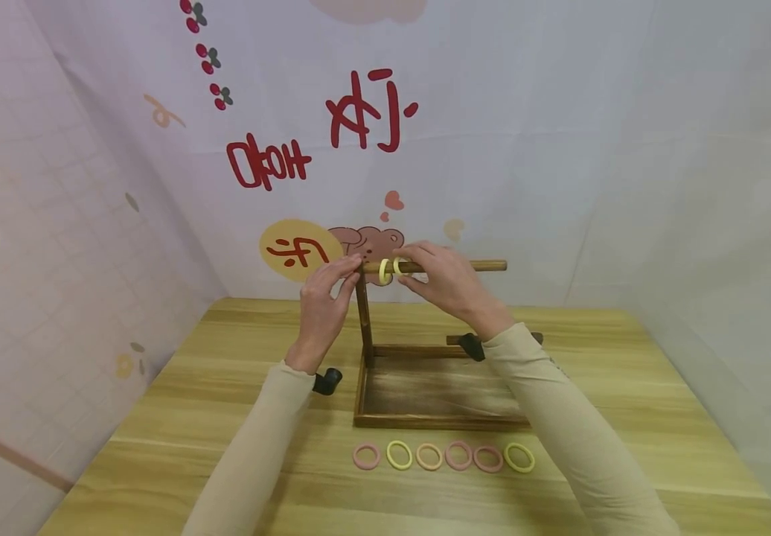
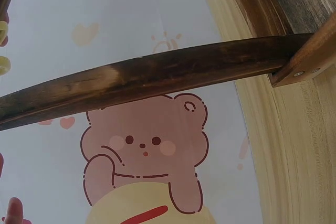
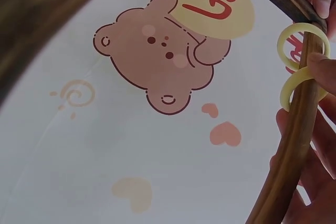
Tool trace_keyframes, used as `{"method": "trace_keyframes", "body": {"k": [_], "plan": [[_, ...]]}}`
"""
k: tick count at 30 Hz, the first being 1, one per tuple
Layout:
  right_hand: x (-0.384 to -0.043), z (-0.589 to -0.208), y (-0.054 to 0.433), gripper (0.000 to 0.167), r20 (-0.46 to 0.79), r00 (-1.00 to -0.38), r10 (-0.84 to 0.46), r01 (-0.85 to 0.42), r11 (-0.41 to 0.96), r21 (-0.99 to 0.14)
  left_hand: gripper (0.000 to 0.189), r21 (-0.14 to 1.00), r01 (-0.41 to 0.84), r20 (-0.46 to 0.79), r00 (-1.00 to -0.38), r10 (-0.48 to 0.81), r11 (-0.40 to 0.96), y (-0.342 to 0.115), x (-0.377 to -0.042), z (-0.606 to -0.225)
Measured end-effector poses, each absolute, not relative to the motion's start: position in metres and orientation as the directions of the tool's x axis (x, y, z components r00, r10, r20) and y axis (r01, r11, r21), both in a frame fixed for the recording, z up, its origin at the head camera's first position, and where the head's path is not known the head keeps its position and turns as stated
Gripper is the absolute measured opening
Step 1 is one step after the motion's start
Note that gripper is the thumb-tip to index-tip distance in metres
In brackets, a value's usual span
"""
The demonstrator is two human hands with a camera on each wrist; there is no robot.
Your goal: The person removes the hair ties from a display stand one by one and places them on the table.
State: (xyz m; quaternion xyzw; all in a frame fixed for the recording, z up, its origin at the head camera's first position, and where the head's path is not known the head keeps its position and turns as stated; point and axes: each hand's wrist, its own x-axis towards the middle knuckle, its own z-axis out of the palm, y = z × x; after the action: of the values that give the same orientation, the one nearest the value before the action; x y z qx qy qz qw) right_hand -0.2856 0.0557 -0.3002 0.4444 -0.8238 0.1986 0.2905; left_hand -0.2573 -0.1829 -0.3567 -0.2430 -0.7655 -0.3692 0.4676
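A wooden stand has an upright post (image 1: 365, 316) and a horizontal bar (image 1: 489, 265) reaching right from its top. Two yellow rings hang round the bar near the post, one ring (image 1: 384, 272) further left and the other ring (image 1: 397, 266) just beside it. My right hand (image 1: 449, 279) pinches the right-hand ring between thumb and fingers; the right wrist view shows the thumb pressed to this ring (image 3: 290, 90). With thumb and fingertips, my left hand (image 1: 325, 301) grips the stand's top corner, where bar meets post.
In front of the stand's framed base (image 1: 439, 423) lies a row of loose rings, including a pink ring (image 1: 366, 456), a yellow ring (image 1: 519, 458) and an orange ring (image 1: 429, 457). A printed cloth (image 1: 526, 149) hangs behind the wooden table (image 1: 225, 417).
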Motion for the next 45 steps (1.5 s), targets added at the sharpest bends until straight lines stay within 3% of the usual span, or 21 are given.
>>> {"method": "trace_keyframes", "body": {"k": [27,35,45], "plan": [[-0.282,-0.302,0.071,0.043,0.678,-0.447,-0.584,-0.824,0.564,-0.058,0.026,0.337,0.720,0.901,-0.434,0.014,0.606,-0.183,-0.257,-0.358],[-0.286,-0.304,0.079,0.043,0.694,-0.438,-0.572,-0.833,0.549,-0.072,0.026,0.354,0.708,0.886,-0.464,0.025,0.611,-0.182,-0.257,-0.358],[-0.288,-0.304,0.087,0.043,0.687,-0.455,-0.566,-0.831,0.547,-0.099,0.026,0.342,0.718,0.897,-0.442,0.017,0.606,-0.181,-0.257,-0.357]]}}
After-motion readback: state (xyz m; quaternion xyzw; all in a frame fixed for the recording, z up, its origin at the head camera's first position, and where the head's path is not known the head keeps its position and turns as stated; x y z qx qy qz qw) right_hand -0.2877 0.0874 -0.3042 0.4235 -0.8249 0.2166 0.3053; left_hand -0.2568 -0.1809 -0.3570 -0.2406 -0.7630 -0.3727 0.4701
